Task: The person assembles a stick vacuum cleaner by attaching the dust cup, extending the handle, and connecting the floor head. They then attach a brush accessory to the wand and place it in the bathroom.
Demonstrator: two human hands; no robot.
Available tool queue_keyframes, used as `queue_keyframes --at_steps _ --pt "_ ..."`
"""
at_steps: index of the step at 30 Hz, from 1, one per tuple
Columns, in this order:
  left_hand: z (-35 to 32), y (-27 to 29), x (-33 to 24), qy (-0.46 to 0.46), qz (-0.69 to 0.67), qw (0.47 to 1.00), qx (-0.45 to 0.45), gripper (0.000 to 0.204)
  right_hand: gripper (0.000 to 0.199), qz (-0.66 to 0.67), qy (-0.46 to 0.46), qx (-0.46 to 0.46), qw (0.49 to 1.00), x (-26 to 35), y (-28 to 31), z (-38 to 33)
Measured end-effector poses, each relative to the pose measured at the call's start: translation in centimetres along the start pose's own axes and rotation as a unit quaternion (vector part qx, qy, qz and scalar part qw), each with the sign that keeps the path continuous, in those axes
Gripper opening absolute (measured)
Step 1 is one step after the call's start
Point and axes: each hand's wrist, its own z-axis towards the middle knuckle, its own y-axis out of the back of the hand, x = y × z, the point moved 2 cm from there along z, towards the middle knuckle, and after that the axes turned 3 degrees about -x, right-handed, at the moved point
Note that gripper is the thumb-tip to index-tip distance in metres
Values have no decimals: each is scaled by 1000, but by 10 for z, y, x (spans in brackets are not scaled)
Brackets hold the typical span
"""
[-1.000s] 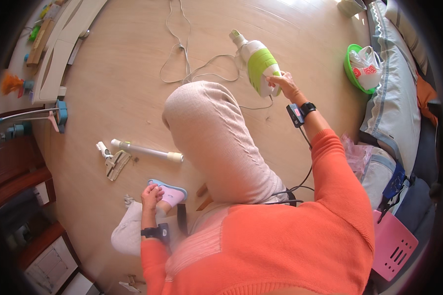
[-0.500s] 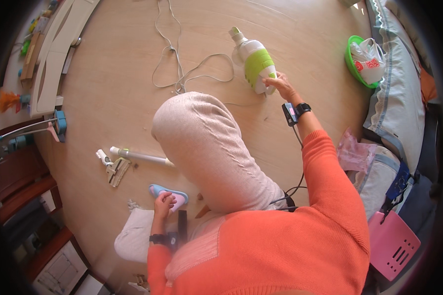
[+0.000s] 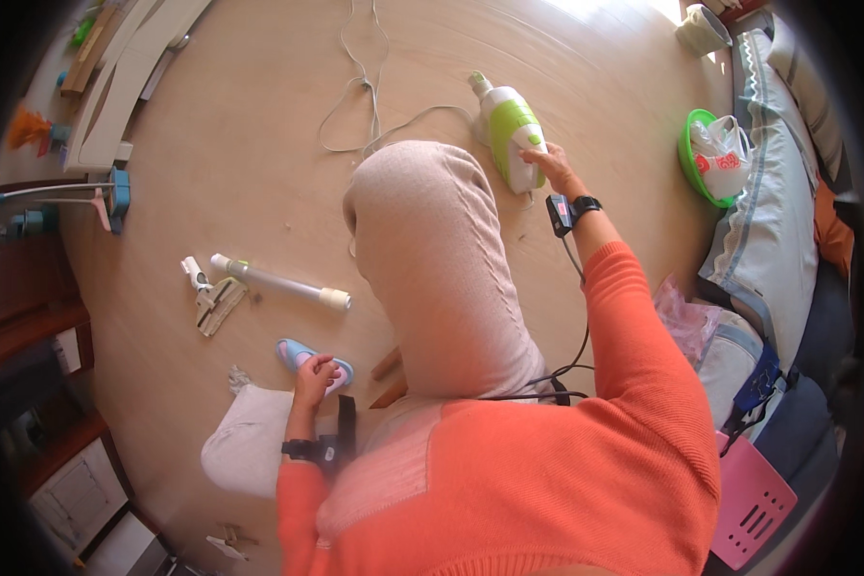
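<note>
My right hand is closed on the rear handle of a green-and-white handheld vacuum cleaner, whose short nozzle points away from me. It is at or just above the floor; which one I cannot tell. My left hand hangs over the blue-and-pink slipper on my foot, its fingers loosely bent and nothing seen in them. Left of my raised knee lie a grey vacuum tube with pale ends and a white floor head, apart from the vacuum's body.
A thin cord lies looped on the floor beyond my knee. At right stand a green basin holding plastic bags and a sofa with a pale cover. A pink slotted plastic piece lies there too. A white cabinet stands at left.
The view has turned somewhat. My knee has swung right, so the tube's near end now shows. My right hand keeps its hold on the vacuum cleaner; my left hand has barely moved.
</note>
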Motion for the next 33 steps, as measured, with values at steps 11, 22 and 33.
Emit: queue_keyframes --at_steps 11,22,33 --pt "-5 20 -15 -144 91 977 -128 32 49 -219 44 -178 958 -6 51 44" --pt "-20 24 -50 -42 202 977 55 37 63 -243 314 44 917 279 -41 -36" --pt "72 -1 -15 -213 360 900 -121 14 42 -397 344 501 688 370 -235 -247"
